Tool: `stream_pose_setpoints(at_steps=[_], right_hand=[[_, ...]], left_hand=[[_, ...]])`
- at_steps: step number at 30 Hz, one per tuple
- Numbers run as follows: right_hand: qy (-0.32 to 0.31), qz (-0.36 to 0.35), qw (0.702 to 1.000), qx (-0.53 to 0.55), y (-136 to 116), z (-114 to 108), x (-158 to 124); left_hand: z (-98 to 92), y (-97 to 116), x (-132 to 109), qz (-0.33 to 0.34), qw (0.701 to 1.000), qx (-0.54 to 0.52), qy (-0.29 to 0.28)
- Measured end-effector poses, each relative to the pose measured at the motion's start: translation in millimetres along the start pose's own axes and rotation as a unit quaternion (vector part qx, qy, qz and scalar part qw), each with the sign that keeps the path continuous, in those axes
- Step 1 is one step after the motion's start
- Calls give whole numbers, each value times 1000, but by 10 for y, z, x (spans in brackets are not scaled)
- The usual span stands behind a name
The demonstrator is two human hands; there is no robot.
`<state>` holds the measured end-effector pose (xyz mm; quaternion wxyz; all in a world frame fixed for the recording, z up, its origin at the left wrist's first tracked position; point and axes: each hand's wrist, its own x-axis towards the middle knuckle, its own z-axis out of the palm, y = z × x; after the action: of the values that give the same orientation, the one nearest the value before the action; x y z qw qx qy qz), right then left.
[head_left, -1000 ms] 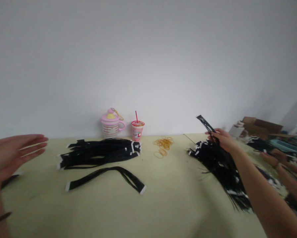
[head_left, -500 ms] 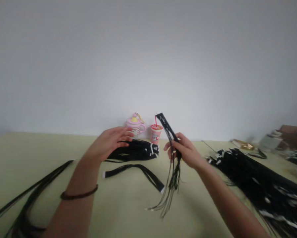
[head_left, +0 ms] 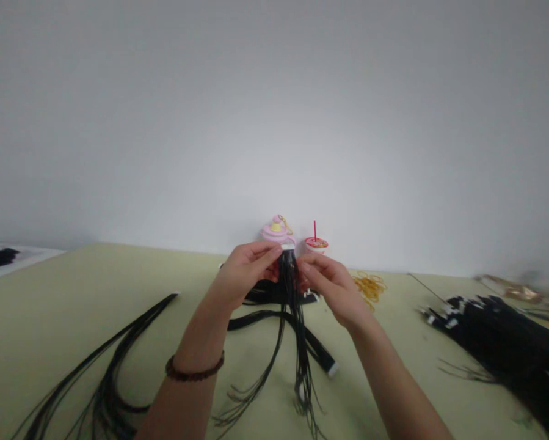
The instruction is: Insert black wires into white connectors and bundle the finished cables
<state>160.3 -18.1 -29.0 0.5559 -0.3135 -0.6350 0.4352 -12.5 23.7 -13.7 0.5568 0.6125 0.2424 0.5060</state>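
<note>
My left hand [head_left: 242, 275] and my right hand [head_left: 331, 284] meet at the middle and both pinch the top of a bundle of thin black cords [head_left: 292, 318]. The cords hang down from my fingers and fan out loosely over the pale green table [head_left: 72, 293]. Just behind my hands lies a flat stack of black cords [head_left: 265, 294] and a looped black strap with a white end [head_left: 320, 354]. My left wrist wears a dark bead bracelet [head_left: 194, 371].
A pink lidded mug [head_left: 276, 231] and a small red cup with a straw [head_left: 316, 244] stand at the wall. Yellow rubber bands [head_left: 370, 286] lie to the right. A big heap of black cords [head_left: 503, 333] fills the right; loose long cords [head_left: 104, 379] trail at lower left.
My right hand brought the cord bundle from the right heap to the middle. My left hand came in from the far left and closed on its top. The view has turned left.
</note>
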Motion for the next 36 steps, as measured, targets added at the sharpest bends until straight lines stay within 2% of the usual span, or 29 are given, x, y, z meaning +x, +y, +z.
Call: stream_pose_setpoints(at_steps=[3, 6, 9, 11, 13, 15, 19, 22, 25, 27, 29, 31, 33, 36], right_hand=[[-3, -12, 999, 31, -20, 53, 56], [-1, -10, 998, 57, 12, 54, 52], [55, -35, 995, 71, 46, -13, 48], [111, -63, 989, 68, 50, -80, 55], [158, -84, 982, 63, 40, -150, 64], [187, -96, 976, 51, 23, -211, 67], [249, -143, 958, -21, 6, -288, 58], [302, -173, 936, -50, 11, -310, 53], [342, -183, 921, -45, 11, -323, 55], [337, -174, 925, -27, 5, -344, 57], [279, -138, 950, -5, 3, -373, 59], [203, -85, 975, -14, 15, -393, 61], [164, -53, 983, -69, 38, -379, 63], [147, -41, 974, -166, 58, -266, 48]], left_hand=[[88, -1, -25, 0, 1000, 1, -12], [178, -28, -32, 15, 1000, -4, 12], [275, -69, -43, 10, 1000, -5, 14], [342, -105, -62, -18, 999, 15, -44], [397, -148, -84, -40, 990, 51, -122], [427, -187, -101, -37, 981, 110, -156], [398, -222, -106, -6, 961, 242, -137], [355, -235, -107, -2, 931, 328, -162], [347, -267, -109, 22, 901, 401, -162], [345, -288, -99, 40, 899, 411, -147], [317, -288, -76, 43, 917, 376, -127], [251, -255, -51, 30, 948, 301, -101], [150, -188, -36, -2, 974, 217, -66], [-20, -57, -47, -55, 989, 139, 10]])
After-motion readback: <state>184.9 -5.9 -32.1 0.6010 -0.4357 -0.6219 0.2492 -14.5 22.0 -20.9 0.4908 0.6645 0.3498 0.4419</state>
